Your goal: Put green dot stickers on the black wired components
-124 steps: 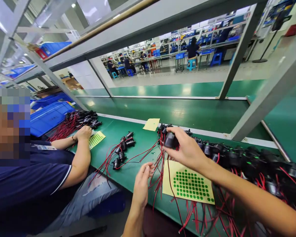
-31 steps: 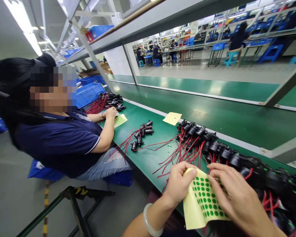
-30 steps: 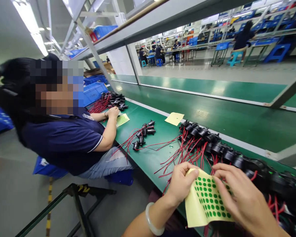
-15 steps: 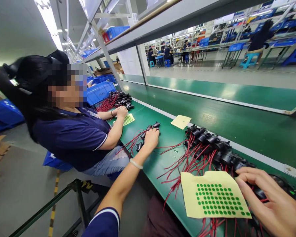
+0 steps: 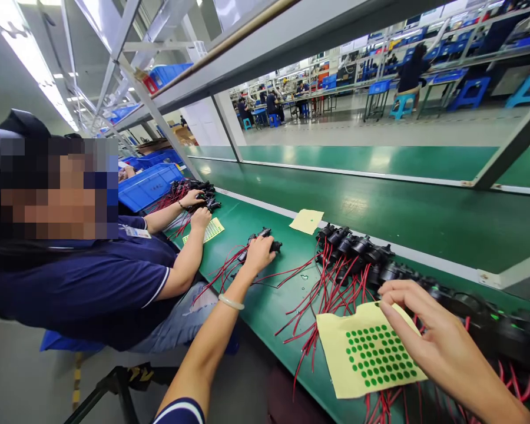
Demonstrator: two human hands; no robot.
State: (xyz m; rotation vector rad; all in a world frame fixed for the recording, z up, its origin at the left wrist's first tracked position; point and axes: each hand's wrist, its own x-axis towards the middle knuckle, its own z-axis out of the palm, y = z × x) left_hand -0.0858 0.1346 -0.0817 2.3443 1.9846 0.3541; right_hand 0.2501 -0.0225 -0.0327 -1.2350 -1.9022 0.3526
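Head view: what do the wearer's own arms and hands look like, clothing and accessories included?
The left hand is ungloved, with a pale, rounded bangle at its wrist and a navy sleeve with a white stripe near the cuff. The right hand is ungloved too; its sleeve is out of view.

Passage lies between the person's left hand and the row of black parts, over red wires; a co-worker's forearm obstructs farther left; clearance beneath the right hand is unclear.
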